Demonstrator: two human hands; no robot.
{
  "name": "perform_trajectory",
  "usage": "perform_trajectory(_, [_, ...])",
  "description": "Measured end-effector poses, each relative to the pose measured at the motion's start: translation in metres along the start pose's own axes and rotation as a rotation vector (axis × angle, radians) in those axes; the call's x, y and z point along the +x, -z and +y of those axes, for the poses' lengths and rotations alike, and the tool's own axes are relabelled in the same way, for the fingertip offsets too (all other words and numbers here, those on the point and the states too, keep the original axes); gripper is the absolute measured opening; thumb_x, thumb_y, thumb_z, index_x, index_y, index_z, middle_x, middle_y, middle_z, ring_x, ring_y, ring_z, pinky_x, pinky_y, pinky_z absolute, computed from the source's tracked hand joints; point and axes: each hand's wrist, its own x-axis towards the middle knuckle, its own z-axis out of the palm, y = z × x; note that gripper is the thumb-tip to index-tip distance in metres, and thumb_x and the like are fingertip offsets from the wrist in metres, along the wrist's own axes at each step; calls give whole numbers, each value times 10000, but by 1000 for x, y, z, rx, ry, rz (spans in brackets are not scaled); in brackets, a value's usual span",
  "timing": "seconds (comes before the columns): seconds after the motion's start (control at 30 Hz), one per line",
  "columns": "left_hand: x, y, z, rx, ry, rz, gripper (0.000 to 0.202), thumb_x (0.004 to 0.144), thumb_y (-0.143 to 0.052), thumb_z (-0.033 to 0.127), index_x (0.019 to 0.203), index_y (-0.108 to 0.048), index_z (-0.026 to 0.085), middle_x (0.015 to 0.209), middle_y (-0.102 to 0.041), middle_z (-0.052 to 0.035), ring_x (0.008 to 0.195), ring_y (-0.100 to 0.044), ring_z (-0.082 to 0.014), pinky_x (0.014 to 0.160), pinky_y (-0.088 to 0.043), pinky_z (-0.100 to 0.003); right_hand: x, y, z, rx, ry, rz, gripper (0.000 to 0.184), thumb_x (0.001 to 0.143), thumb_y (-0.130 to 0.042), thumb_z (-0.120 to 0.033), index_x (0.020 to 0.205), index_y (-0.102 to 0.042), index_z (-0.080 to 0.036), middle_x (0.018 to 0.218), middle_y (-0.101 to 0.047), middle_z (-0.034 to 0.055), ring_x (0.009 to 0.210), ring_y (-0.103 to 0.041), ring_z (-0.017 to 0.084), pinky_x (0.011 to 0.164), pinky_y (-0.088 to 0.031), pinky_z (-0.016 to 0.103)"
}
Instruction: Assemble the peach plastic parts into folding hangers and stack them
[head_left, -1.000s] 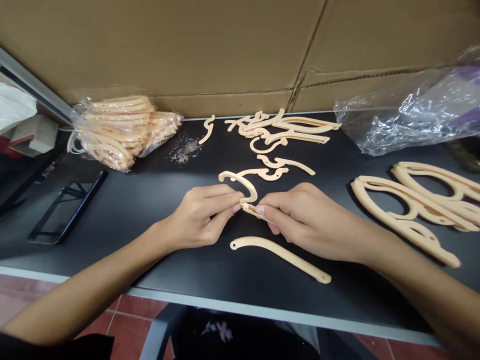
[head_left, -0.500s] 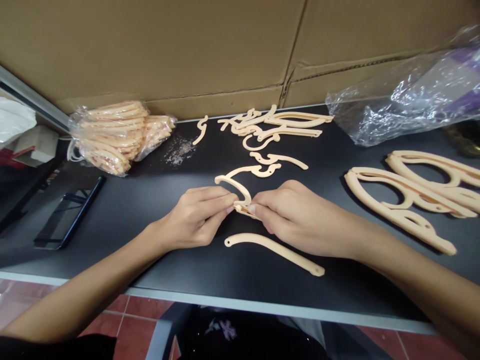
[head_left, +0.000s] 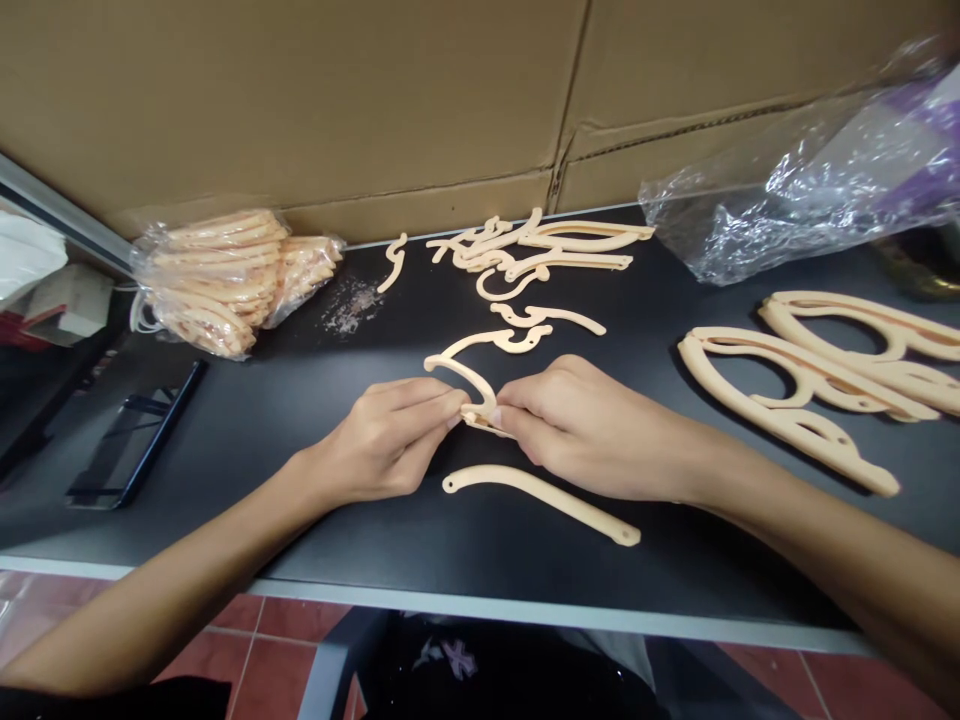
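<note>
From the head camera, both hands meet over the middle of the black bench (head_left: 225, 420), pinched together on one cream plastic hook piece (head_left: 466, 377): the left hand (head_left: 390, 435) has its thumb and forefinger closed on the lower end of the piece, and the right hand (head_left: 577, 425) is closed on a flat strip (head_left: 491, 425) that pokes out just where the fingertips touch. The hook's curved top rises clear above the two hands, so the piece sits between them, gripped at its foot. By the look of it, the step in hand is joining or seating the hook in the strip; a next move would likely call for a steady squeeze with the two parts kept in line, since the joint is small and mostly hidden by fingers. Just below the hands a long curved arm piece (head_left: 540, 498) lies loose on the bench, near but untouched. Further loose parts (head_left: 525, 255) lie beyond, well apart.
</note>
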Motion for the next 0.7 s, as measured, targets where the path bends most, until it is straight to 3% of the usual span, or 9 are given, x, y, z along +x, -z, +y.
perform_trajectory(0.3, [-1, -2, -1, -28, -27, -7, 267, 865, -581, -5, 1106, -586, 110, 953, -727, -127, 837, -721, -175, 730, -611, -269, 0, -1, 2, -4, 24, 9, 372, 942, -437, -258, 577, -412, -192, 508, -458, -26, 486, -385, 85, 485, -271, 255])
perform_trajectory(0.7, [1, -2, 4, 9, 47, 12, 237, 882, -595, 31, 1080, -609, 160, 999, -745, -82, 867, -730, -149, 760, -611, -228, -1, 4, 3, 64, 44, 0, 373, 948, -448, -272, 583, -434, -195, 488, -427, -45, 462, -356, 76, 464, -269, 238])
